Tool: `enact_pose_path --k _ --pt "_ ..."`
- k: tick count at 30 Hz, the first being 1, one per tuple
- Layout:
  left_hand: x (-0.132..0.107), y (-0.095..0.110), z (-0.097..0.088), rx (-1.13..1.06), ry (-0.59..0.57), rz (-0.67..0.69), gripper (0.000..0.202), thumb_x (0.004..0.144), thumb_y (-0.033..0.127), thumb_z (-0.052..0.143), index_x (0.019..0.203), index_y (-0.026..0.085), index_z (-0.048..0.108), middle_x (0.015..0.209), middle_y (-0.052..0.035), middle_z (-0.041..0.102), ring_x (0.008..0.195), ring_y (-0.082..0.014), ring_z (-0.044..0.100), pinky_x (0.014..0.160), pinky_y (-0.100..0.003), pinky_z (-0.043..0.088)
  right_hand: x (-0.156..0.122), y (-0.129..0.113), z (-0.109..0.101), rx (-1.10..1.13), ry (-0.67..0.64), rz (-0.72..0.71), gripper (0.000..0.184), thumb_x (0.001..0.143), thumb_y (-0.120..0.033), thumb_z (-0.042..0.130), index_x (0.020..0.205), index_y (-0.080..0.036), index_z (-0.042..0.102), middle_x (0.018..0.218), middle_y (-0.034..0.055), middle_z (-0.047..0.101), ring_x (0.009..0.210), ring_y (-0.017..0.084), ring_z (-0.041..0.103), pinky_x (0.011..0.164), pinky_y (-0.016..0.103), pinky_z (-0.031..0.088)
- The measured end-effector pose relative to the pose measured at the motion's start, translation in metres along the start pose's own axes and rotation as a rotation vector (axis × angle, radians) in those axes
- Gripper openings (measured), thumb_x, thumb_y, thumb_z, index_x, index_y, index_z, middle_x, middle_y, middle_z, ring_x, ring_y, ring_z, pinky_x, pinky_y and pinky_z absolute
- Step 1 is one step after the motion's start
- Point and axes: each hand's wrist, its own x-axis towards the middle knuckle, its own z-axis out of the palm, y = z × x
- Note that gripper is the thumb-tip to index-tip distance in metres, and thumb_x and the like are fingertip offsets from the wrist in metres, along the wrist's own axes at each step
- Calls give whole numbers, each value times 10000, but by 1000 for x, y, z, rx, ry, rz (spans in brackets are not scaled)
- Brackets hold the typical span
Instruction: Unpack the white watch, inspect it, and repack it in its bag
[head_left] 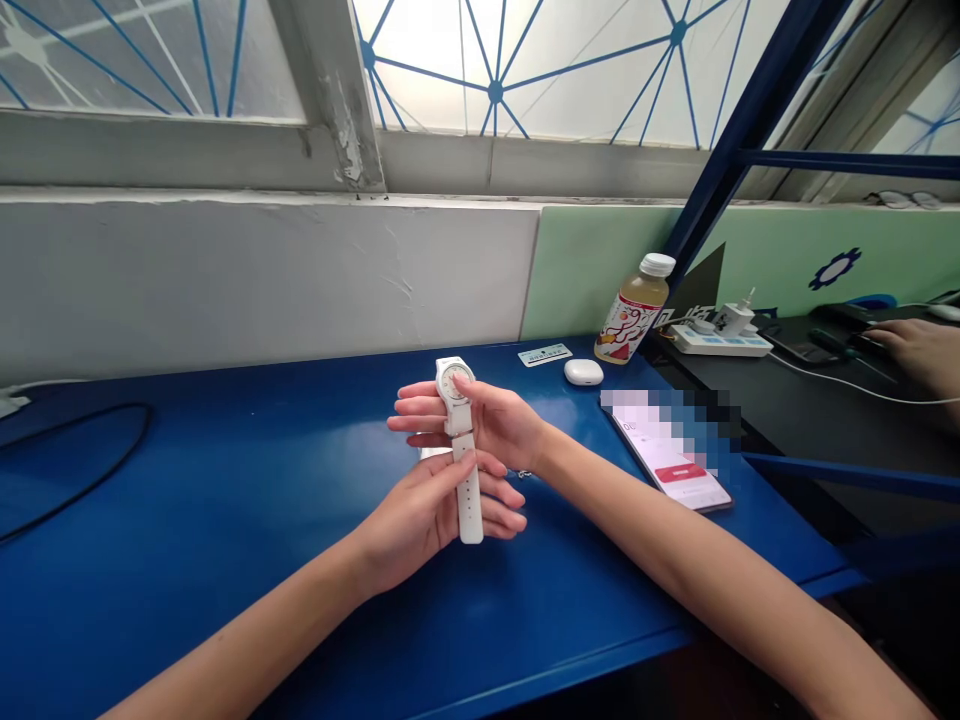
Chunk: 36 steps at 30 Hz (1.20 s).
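A white wristwatch point(459, 415) with a round pale dial is held lengthwise above the blue tabletop point(285, 480). My right hand point(504, 420) grips its upper end, the thumb resting on the dial and the fingers behind the strap. Lower down, my left hand point(431, 508) pinches the perforated strap between thumb and fingers. The strap's free end points toward me. Behind my hands, a small white object point(433, 453) shows in part; its kind is hidden. A bit of thin chain point(519, 474) lies by my right wrist.
A phone point(667, 455), a white earbud case point(583, 372), a card point(544, 355) and a drink bottle point(634, 308) stand or lie to the right. Beyond a blue metal post point(742, 130) are a power strip point(721, 340) and another person's hand point(919, 345). A black cable point(112, 470) loops at left.
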Motion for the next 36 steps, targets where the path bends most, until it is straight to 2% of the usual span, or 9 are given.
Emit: enact_pose_path --k 3,8,17,21,25,27,32,36 --pt "2 1 0 -21 37 -2 284 1009 302 510 976 76 679 907 -160 753 811 -244 748 782 -359 595 0 1 -2 -6 10 -20 382 1022 -328 375 1214 -159 659 1264 95 689 1171 209 632 1058 388 422" --pt "5 2 0 -15 79 12 369 1048 281 406 1003 54 694 992 -200 748 952 -262 731 881 -380 573 1 4 -3 -12 93 -17 364 1020 -299 371 1241 -173 632 1359 96 632 1126 199 659 1067 387 418" --pt "3 4 -3 -57 111 -1 351 1042 251 414 975 55 698 907 -181 760 812 -243 755 777 -350 605 0 -1 -3 -17 126 -25 481 1027 -379 281 1185 -146 671 1318 100 655 1261 182 565 1089 325 373" --pt "5 3 -4 -39 91 -17 337 1038 260 429 1033 51 694 980 -198 752 903 -268 745 838 -383 592 0 -1 2 -3 169 -22 552 1022 -442 222 1200 -143 650 1293 109 665 1236 193 581 1089 358 376" --pt "6 2 -3 -29 80 6 365 1048 257 391 1056 55 696 1070 -199 733 1054 -278 700 949 -409 545 0 2 3 56 145 -51 621 1011 -480 163 1200 -118 630 1267 119 673 1213 219 598 1091 391 384" --pt "6 2 -2 -26 68 5 376 1049 273 387 1059 57 695 1071 -193 731 1065 -296 694 952 -429 539 -1 3 2 64 146 -45 635 1003 -483 144 1217 -116 617 1262 122 674 1193 232 610 1085 412 388" --pt "3 3 -4 -42 35 -24 358 1040 281 411 1039 66 697 974 -162 745 950 -288 728 862 -418 574 -5 4 0 54 172 -42 608 1002 -452 153 1220 -119 613 1254 120 676 1150 227 632 1059 401 415" --pt "2 3 -3 -13 56 -26 331 1032 299 444 1033 82 693 968 -160 745 914 -274 731 840 -413 578 -5 6 -1 37 193 -36 599 1006 -475 167 1202 -140 624 1249 102 680 1126 220 644 1024 387 446"
